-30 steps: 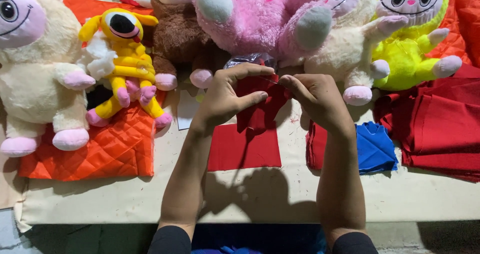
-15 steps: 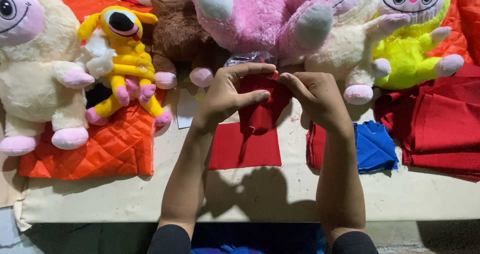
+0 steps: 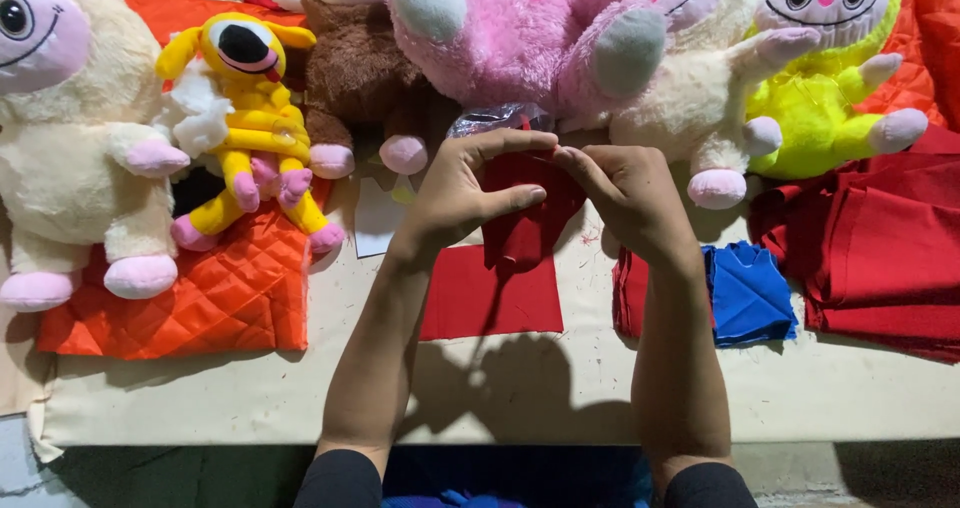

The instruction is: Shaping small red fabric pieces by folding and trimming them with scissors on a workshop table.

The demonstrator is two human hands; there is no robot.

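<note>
My left hand (image 3: 465,193) and my right hand (image 3: 628,193) meet above the table, both pinching the top edge of a small dark red fabric piece (image 3: 525,218) that hangs down between them. Under it a flat red felt rectangle (image 3: 495,303) lies on the cream table cover (image 3: 500,388). Just beyond my fingertips sits a crinkled clear plastic bag (image 3: 490,120) below a big pink plush toy (image 3: 520,38).
A row of plush toys lines the far side: cream (image 3: 70,138), yellow (image 3: 250,118), brown (image 3: 355,78), cream (image 3: 700,98), lime green (image 3: 820,78). Orange quilted fabric (image 3: 200,298) lies left. A blue cloth (image 3: 745,293) and red cloth stack (image 3: 880,248) lie right.
The hands stay together on the dark red piece, with only slight finger movement along its top edge. Nothing else has shifted.
</note>
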